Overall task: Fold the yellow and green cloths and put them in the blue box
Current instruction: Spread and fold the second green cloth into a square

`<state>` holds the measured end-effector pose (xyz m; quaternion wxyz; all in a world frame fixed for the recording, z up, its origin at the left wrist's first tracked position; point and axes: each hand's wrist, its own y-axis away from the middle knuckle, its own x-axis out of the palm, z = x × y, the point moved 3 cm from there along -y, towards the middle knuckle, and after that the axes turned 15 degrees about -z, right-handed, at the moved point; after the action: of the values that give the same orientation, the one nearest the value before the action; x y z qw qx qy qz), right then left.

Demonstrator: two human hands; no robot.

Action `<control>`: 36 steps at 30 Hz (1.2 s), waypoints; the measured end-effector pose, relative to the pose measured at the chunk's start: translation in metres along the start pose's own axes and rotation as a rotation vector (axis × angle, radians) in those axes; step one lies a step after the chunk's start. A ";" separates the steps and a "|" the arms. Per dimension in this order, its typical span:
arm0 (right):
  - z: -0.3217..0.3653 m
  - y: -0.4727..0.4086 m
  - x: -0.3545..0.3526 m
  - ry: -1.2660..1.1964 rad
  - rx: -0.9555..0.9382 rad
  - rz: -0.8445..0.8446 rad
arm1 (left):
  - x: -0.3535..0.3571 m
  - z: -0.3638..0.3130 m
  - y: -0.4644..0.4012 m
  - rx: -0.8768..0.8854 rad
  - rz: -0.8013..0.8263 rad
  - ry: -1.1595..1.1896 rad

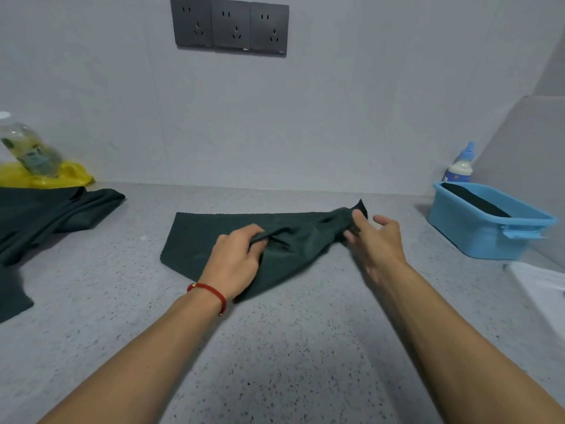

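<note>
A dark green cloth (195,240) lies on the grey speckled counter in the middle, its right part bunched and lifted. My left hand (235,261), with a red cord at the wrist, pinches a fold near the cloth's middle. My right hand (373,240) pinches the cloth's raised right corner between thumb and fingers. The blue box (489,237) stands at the right with a folded dark cloth (477,200) inside. More dark green cloths (52,215) lie heaped at the left. A yellow cloth (70,175) sits at the far left by the wall.
A clear plastic bottle (27,151) lies on the yellow cloth. A white bottle with a blue cap (460,166) stands behind the blue box. Three dark wall sockets (229,26) are above. A white edge (538,286) shows at the right.
</note>
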<state>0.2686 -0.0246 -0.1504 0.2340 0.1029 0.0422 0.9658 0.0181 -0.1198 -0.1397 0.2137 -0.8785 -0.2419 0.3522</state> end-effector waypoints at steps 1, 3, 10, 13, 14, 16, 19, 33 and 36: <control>0.000 0.010 0.004 -0.071 0.100 0.056 | 0.001 0.002 -0.001 -0.066 -0.057 0.018; -0.002 0.031 0.016 -0.023 0.140 0.151 | 0.002 0.005 -0.002 -0.149 -0.119 0.057; 0.002 0.045 0.022 0.040 0.116 0.311 | -0.004 0.007 -0.003 -0.023 -0.088 -0.002; 0.020 0.035 0.008 0.093 0.002 0.389 | -0.006 0.013 -0.005 0.051 -0.094 -0.100; 0.025 0.036 0.007 0.085 -0.056 0.452 | -0.006 0.015 -0.006 0.061 -0.128 -0.129; 0.034 0.040 0.008 0.051 -0.159 0.591 | -0.010 0.015 -0.010 0.062 -0.199 -0.168; 0.032 0.045 0.010 0.283 -0.295 0.698 | -0.016 0.017 -0.012 0.065 -0.219 -0.148; 0.028 0.021 -0.030 0.778 -0.320 0.729 | 0.004 0.046 -0.004 0.051 0.214 -0.384; 0.030 0.034 -0.016 0.595 -0.664 0.390 | 0.007 0.043 -0.002 0.040 0.184 -0.360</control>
<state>0.2737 -0.0605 -0.1197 0.0465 -0.2521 -0.2233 0.9405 -0.0086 -0.1050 -0.1704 0.1513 -0.8152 -0.1878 0.5266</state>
